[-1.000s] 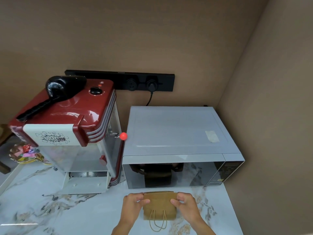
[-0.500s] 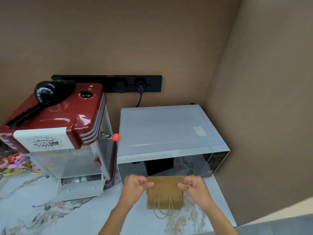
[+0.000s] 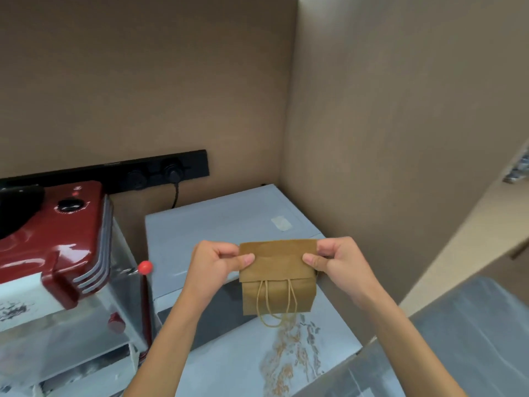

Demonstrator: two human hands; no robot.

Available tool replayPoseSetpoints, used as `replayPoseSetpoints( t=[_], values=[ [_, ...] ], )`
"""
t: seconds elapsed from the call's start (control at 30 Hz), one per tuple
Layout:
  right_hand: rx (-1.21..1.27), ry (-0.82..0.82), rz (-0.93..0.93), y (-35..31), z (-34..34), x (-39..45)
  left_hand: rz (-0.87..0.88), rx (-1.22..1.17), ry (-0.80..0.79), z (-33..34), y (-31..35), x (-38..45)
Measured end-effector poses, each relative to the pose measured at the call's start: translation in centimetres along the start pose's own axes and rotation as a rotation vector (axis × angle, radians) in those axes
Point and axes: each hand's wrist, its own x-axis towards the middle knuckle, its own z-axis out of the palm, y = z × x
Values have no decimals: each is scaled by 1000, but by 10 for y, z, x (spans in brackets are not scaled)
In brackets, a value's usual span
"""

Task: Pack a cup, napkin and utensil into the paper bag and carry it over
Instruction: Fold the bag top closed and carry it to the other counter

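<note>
A small brown paper bag with its top folded over and twine handles hanging down is held in the air in front of the microwave. My left hand pinches its upper left corner and my right hand pinches its upper right corner. The bag's contents are hidden; no cup, napkin or utensil shows.
A grey microwave stands in the corner on the marble counter. A red popcorn machine with a red knob stands to its left. A black socket strip runs along the brown wall. A grey surface lies at the lower right.
Both hands have lifted the bag off the counter and carried it up. The view has swung to the right, so the popcorn machine has slid toward the left edge.
</note>
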Motion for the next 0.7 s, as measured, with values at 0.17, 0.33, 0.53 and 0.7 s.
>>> replayPoseSetpoints(
  t=[0.17, 0.33, 0.53, 0.7],
  values=[
    [27, 145, -1, -11, -35, -34, 96, -14, -144, 31, 25, 18],
    [30, 258, 26, -2, -86, -71, 84, -97, -283, 89, 40, 23],
    [32, 395, 49, 21, -166, -128, 80, -121, -381, 188, 74, 8],
    [21, 467, 45, 46, -248, -177, 140, -122, -435, 283, 99, -5]
  ],
)
